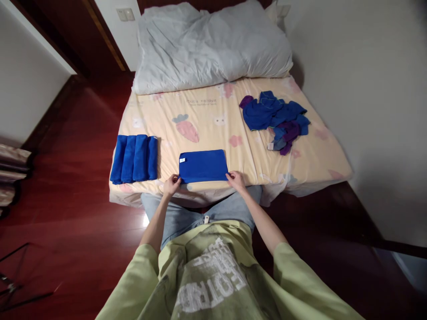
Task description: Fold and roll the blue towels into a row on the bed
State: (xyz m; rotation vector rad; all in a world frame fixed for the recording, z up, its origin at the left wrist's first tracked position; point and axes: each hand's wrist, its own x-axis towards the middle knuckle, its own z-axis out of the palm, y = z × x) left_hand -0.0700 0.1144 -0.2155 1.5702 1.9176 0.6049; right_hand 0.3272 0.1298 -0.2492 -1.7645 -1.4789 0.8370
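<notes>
A blue cloth [203, 166] lies flat as a rectangle near the front edge of the bed, with a white tag at its upper left. My left hand [172, 184] pinches its near left corner. The near right corner is between the fingers of my right hand [236, 180]. Several rolled or folded blue cloths [135, 158] lie side by side at the bed's front left. On the right is a crumpled pile of blue and purple cloths [273, 118].
The bed [207, 120] has a yellow patterned sheet. A large light grey quilt or pillow [213, 44] spans its far end. A wall [360, 89] stands on the right. Black stand legs [13, 284] are on the floor at lower left.
</notes>
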